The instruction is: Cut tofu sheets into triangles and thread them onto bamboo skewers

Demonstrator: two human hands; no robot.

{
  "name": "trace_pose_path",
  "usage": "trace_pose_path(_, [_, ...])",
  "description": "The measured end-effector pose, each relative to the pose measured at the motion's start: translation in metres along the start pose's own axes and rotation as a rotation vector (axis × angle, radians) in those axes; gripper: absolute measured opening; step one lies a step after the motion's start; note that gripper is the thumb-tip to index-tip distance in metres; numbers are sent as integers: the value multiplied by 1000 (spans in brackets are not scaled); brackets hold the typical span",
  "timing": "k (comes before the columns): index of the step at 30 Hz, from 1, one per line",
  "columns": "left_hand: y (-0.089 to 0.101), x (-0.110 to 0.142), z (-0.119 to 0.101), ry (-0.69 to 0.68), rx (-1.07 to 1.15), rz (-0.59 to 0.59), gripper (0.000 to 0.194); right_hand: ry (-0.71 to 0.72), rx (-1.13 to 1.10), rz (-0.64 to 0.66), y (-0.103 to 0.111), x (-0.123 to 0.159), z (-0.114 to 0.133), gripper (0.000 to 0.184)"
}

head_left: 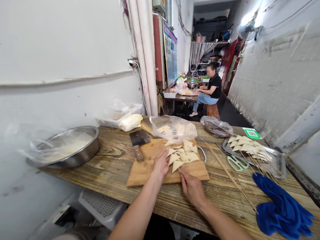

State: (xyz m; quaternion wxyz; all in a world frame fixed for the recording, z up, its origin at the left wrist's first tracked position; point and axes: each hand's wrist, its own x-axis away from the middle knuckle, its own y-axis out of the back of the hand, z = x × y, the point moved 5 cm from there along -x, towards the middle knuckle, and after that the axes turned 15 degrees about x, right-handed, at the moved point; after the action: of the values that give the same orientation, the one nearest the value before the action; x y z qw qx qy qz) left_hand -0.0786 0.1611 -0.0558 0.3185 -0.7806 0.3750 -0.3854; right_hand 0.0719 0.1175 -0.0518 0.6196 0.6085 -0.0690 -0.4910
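Note:
Pale triangular slices [185,156], perhaps tofu, lie in a loose pile on a wooden cutting board [147,172]. At the pile's left side, my left hand [161,163] is closed with its fingertips on a slice; the pile partly hides them. Low at the board's front edge, my right hand [193,189] pinches a thin bamboo skewer [180,170], whose tip points into the nearest slice. A cleaver [138,153] rests at the board's upper left corner, its handle toward me.
A steel basin [91,144] stands left. Behind the board are a plastic bag [176,127] and a cabbage [131,122]. Right are loose skewers [228,169], scissors [237,163], a metal tray [280,164] of skewered slices and a blue cloth [283,211]. Two people sit farther back.

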Motion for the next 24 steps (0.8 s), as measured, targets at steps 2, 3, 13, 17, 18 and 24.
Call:
trace_pose_path(2, [0, 0, 0, -1, 0, -7, 8, -1, 5, 4, 0, 0, 0, 31])
trace_pose_path(3, [1, 0, 0, -3, -2, -13, 8, 0, 7, 5, 0, 0, 0, 31])
trace_pose_path(13, [-1, 2, 2, -5, -22, -40, 5, -7, 4, 24, 2, -1, 2, 32])
trace_pose_path(17, [-1, 5, 0, -38, 9, 9, 14, -9, 3, 39, 1, -2, 0, 33])
trace_pose_path(18, [-1, 6, -1, -37, 20, 35, 18, -17, 7, 35, 1, -2, -1, 33])
trace_pose_path(24, [16, 7, -28, -276, -187, 72, 28, -73, -17, -70, 15, -4, -5, 31])
